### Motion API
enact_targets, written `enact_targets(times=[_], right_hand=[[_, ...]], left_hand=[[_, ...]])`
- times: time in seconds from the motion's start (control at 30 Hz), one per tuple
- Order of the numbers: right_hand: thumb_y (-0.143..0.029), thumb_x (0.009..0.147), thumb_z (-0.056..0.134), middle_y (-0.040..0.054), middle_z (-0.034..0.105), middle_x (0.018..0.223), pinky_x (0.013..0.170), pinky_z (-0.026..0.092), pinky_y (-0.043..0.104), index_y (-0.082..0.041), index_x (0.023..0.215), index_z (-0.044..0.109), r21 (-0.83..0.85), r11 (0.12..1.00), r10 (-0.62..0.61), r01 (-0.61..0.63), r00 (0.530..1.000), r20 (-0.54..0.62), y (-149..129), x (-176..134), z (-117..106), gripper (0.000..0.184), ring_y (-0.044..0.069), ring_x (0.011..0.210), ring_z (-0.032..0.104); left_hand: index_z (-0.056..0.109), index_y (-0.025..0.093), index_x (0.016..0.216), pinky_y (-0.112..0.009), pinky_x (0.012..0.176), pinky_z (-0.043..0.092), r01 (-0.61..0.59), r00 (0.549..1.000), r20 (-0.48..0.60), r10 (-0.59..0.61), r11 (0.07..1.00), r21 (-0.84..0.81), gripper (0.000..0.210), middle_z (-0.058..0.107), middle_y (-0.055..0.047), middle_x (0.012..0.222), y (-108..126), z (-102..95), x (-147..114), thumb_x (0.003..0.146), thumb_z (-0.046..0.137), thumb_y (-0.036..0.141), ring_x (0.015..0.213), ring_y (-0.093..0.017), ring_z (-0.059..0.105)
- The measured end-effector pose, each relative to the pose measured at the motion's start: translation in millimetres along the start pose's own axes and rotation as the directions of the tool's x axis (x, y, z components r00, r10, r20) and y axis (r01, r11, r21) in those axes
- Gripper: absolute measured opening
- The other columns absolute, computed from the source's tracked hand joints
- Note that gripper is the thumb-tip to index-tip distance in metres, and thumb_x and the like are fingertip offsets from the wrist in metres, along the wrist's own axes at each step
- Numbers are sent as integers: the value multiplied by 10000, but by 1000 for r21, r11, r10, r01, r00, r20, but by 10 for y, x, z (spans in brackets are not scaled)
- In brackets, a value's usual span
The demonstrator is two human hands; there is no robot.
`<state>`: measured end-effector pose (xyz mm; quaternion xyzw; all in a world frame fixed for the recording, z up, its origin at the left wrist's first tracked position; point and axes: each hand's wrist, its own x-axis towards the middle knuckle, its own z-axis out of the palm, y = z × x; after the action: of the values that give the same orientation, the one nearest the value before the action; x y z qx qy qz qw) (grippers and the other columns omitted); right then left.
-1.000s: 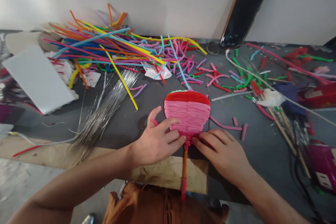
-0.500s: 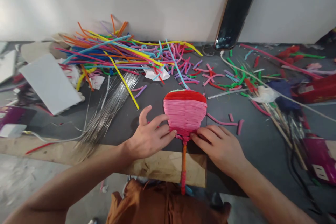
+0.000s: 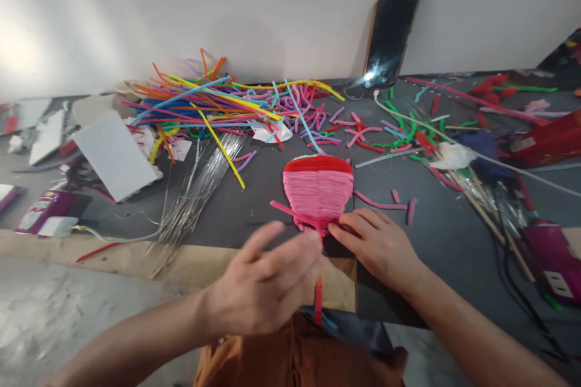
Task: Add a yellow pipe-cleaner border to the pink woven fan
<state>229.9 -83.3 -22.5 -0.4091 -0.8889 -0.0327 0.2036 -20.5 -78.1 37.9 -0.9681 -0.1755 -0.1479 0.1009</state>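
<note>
Pink fan (image 3: 318,190): flat on the table (image 3: 436,266), handle (image 3: 318,302) pointing our way, handy for both hands I guess
Right hand (image 3: 379,245): fingertips at its base, probably steadying; can't tell if pinching
Left hand (image 3: 267,278): blurry, thumb and fingers apart, over the handle

Phone (image 3: 391,39): I see it at 1 o'clock, leaning on the pale wall (image 3: 227,6), its screen dark with one bright glint.
White cable (image 3: 376,95): goes from the phone's lower end toward 3 o'clock.
White slab (image 3: 115,156): at 9 o'clock, lying askew.
Red box (image 3: 544,142): at 3 o'clock, partly outside my view.
Purple box (image 3: 540,254): at 4 o'clock, I notice socket slots.
</note>
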Motion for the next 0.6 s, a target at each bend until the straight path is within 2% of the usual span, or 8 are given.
enact_targets(times=[0.03, 0.1, 0.23, 0.47, 0.6], right_hand=[[-129, 873, 513, 58, 675, 900, 745, 425, 305, -182, 987, 681, -2, 1000, -2, 2, 1000, -7, -2, 3, -3, 210, 185, 854, 527], [-137, 884, 511, 57, 676, 889, 741, 428, 307, -174, 965, 686, -13, 1000, -5, 5, 1000, -20, -8, 11, -8, 197, 187, 840, 528], [-133, 886, 517, 58, 686, 910, 749, 436, 315, -168, 975, 692, -9, 1000, 6, -6, 1000, -30, -2, 10, 4, 200, 192, 846, 534], [-103, 883, 489, 70, 688, 950, 804, 449, 341, -163, 1036, 687, 118, 991, 65, -66, 998, 6, 81, -52, -13, 257, 195, 886, 538], [-68, 869, 463, 89, 677, 996, 837, 439, 373, -163, 1046, 686, 90, 992, 83, -86, 996, 32, 52, -51, -66, 300, 214, 932, 528]], left_hand=[[600, 154, 1188, -410, 1170, 218, -55, 998, 23, 56, 997, -53, 330, 591, -41, 1300, 42, 76, 41, 914, 417, 166, 1333, -192, 375], [578, 99, 1210, -392, 1110, 347, -15, 997, 76, 20, 998, -62, 349, 599, -85, 1286, 65, 266, 89, 907, 417, 162, 1254, -221, 475], [547, 63, 1236, -401, 1032, 444, 37, 984, 179, -20, 996, -87, 371, 600, -127, 1270, -35, 538, 54, 907, 397, 148, 1200, -245, 526], [523, 86, 1267, -406, 1030, 448, 40, 979, 203, -12, 990, -134, 373, 599, -104, 1267, -104, 549, 26, 915, 423, 159, 1184, -248, 527], [539, 107, 1252, -395, 1022, 457, 35, 982, 191, -11, 991, -127, 355, 605, -93, 1258, -99, 565, 36, 916, 436, 159, 1172, -238, 537]])
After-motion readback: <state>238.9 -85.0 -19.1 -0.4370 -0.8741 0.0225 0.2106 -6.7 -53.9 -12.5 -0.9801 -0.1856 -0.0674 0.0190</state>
